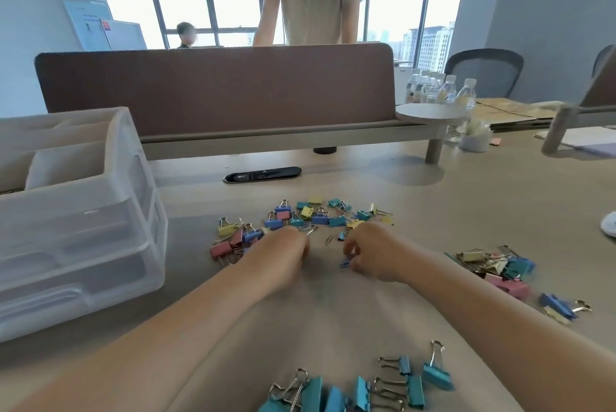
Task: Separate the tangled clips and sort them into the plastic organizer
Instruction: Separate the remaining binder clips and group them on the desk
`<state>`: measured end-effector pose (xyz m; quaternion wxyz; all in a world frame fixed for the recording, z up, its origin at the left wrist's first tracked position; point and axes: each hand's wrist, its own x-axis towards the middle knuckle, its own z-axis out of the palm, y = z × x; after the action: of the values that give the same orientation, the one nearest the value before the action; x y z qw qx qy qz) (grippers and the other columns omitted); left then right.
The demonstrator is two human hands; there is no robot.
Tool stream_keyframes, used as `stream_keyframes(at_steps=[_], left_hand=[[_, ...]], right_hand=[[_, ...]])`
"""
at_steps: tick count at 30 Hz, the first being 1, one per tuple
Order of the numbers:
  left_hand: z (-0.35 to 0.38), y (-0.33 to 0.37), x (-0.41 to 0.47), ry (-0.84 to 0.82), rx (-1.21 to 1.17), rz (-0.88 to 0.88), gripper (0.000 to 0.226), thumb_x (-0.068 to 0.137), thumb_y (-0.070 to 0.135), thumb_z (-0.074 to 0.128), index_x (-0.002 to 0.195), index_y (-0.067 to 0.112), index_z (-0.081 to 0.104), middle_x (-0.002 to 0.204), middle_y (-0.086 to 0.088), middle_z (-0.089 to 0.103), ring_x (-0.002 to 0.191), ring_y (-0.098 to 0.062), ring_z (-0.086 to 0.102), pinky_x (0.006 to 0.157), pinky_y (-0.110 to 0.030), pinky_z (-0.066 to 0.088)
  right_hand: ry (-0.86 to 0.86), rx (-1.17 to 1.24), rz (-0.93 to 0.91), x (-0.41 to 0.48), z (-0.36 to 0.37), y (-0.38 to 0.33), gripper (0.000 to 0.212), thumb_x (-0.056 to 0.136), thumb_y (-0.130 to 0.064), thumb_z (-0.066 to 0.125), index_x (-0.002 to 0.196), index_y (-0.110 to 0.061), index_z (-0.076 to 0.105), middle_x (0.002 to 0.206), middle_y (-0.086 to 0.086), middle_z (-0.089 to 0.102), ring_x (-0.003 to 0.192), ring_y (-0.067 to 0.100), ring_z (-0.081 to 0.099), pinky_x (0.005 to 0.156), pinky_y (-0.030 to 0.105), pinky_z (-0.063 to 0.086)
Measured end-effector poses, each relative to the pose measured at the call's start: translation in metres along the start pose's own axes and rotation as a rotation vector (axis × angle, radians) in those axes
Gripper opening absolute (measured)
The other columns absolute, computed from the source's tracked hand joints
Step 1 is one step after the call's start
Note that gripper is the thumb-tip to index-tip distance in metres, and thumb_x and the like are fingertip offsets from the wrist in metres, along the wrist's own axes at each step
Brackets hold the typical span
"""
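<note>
left hand (286, 250): centre of frame, fingers curled down on the table (466, 198); cannot tell whether it holds anything
right hand (370, 253): just right of it; pinches a small blue clip (345, 264)
pile of clips (310, 216): just above both hands
organizer (76, 211): left edge, well apart from the pile

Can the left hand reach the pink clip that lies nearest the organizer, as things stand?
Probably yes. The pink clip lies on open table just left of the left hand, with only a few loose clips between them; nothing covers it.
</note>
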<state>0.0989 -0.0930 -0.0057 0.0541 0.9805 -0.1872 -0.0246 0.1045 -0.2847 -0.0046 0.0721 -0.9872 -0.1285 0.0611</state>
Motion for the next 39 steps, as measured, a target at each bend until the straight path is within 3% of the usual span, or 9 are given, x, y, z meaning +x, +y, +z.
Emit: stream_keyframes(at_steps=[7, 12, 16, 21, 26, 31, 36, 39], left_hand=[[0.0, -0.004, 0.002, -0.009, -0.022, -0.015, 0.027, 0.087, 0.0, 0.05, 0.104, 0.015, 0.065, 0.106, -0.003, 0.064, 0.096, -0.019, 0.059, 0.082, -0.028, 0.044], [0.004, -0.006, 0.004, 0.001, -0.057, -0.04, 0.015, 0.091, 0.01, 0.054, 0.101, 0.014, 0.065, 0.106, -0.002, 0.064, 0.098, -0.018, 0.058, 0.084, -0.027, 0.043], [0.004, -0.003, 0.002, -0.001, -0.049, -0.033, 0.008, 0.094, 0.016, 0.056, 0.099, 0.014, 0.062, 0.104, -0.001, 0.061, 0.095, -0.016, 0.056, 0.077, -0.025, 0.038], [0.003, -0.001, -0.001, 0.01, -0.043, -0.031, 0.01, 0.094, 0.013, 0.053, 0.099, 0.013, 0.062, 0.103, -0.004, 0.063, 0.094, -0.018, 0.057, 0.08, -0.03, 0.045], [0.004, -0.001, -0.004, 0.018, -0.05, -0.009, 0.016, 0.092, 0.011, 0.053, 0.103, 0.015, 0.064, 0.104, -0.002, 0.064, 0.095, -0.018, 0.058, 0.086, -0.032, 0.048], [0.003, 0.001, -0.007, 0.006, -0.107, 0.013, 0.017, 0.091, 0.01, 0.054, 0.1, 0.019, 0.066, 0.102, 0.001, 0.065, 0.094, -0.016, 0.059, 0.086, -0.03, 0.05], [0.002, 0.013, -0.01, 0.0, -0.167, 0.054, 0.016, 0.091, 0.012, 0.054, 0.099, 0.02, 0.066, 0.103, 0.002, 0.065, 0.095, -0.015, 0.058, 0.085, -0.027, 0.047], [0.003, 0.024, -0.011, 0.024, -0.212, 0.08, 0.015, 0.091, 0.011, 0.054, 0.093, 0.024, 0.062, 0.097, 0.005, 0.06, 0.09, -0.014, 0.056, 0.073, -0.02, 0.04]], right_hand=[[0.007, -0.002, -0.006, 0.003, 0.002, -0.002, 0.008, 0.089, -0.026, 0.067, 0.097, -0.025, 0.069, 0.097, -0.002, 0.067, 0.089, 0.018, 0.061, 0.076, 0.032, 0.055], [-0.075, -0.06, -0.01, 0.0, -0.003, -0.008, 0.02, 0.093, -0.027, 0.063, 0.104, -0.012, 0.069, 0.104, 0.005, 0.068, 0.095, 0.024, 0.064, 0.079, 0.034, 0.053], [-0.098, -0.135, -0.022, 0.0, -0.001, -0.013, 0.021, 0.095, -0.017, 0.058, 0.112, -0.01, 0.067, 0.108, 0.006, 0.067, 0.093, 0.022, 0.063, 0.081, 0.034, 0.055], [-0.078, -0.221, -0.036, -0.003, 0.002, -0.016, 0.021, 0.095, -0.012, 0.058, 0.115, -0.011, 0.064, 0.11, 0.005, 0.065, 0.096, 0.022, 0.063, 0.069, 0.029, 0.047], [-0.083, -0.208, -0.011, -0.001, 0.002, -0.019, 0.021, 0.093, -0.013, 0.062, 0.113, -0.01, 0.065, 0.11, 0.007, 0.066, 0.096, 0.023, 0.063, 0.069, 0.026, 0.044], [-0.093, -0.186, -0.016, -0.004, 0.0, -0.022, 0.021, 0.095, -0.014, 0.06, 0.115, -0.008, 0.065, 0.107, 0.007, 0.062, 0.086, 0.02, 0.054, 0.064, 0.026, 0.04], [-0.093, -0.1, -0.01, -0.013, -0.003, -0.022, 0.027, 0.098, -0.02, 0.056, 0.122, -0.009, 0.063, 0.117, 0.007, 0.063, 0.098, 0.022, 0.059, 0.077, 0.029, 0.047], [-0.035, -0.008, -0.02, -0.02, -0.003, -0.016, 0.022, 0.095, -0.018, 0.055, 0.112, -0.01, 0.068, 0.11, 0.008, 0.067, 0.098, 0.024, 0.063, 0.083, 0.032, 0.051]])
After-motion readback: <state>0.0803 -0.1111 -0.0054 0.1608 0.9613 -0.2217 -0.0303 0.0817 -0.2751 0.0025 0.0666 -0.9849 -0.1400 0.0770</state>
